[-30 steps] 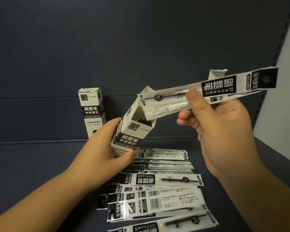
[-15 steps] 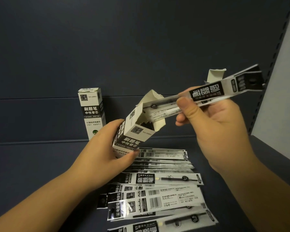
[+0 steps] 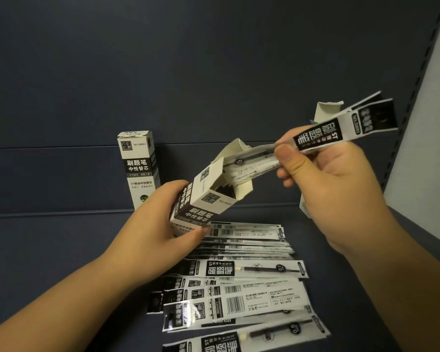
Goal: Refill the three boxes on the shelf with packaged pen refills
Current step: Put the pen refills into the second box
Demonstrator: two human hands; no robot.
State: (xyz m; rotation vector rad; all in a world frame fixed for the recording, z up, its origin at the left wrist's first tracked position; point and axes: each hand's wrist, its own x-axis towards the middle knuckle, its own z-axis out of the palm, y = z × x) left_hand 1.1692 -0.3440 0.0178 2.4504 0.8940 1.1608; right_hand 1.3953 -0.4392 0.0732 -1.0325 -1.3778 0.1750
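My left hand (image 3: 153, 224) grips a black-and-white open refill box (image 3: 203, 199), tilted with its mouth toward the right. My right hand (image 3: 335, 184) pinches two packaged refills (image 3: 323, 133) held together, their lower ends at the box's open mouth between its flaps. A second box (image 3: 139, 171) stands upright and closed against the shelf's back. A third box (image 3: 325, 113) is mostly hidden behind my right hand; only its open top flap shows. A pile of loose packaged refills (image 3: 239, 283) lies on the shelf floor below my hands.
The dark blue shelf floor (image 3: 61, 250) spreads to the left of the pile. A dark back panel (image 3: 214, 72) closes the rear, and a perforated upright with a pale wall (image 3: 432, 123) bounds the right side.
My right hand has slid the refills down and left, further toward the box's mouth. The left hand has tipped the box a little more.
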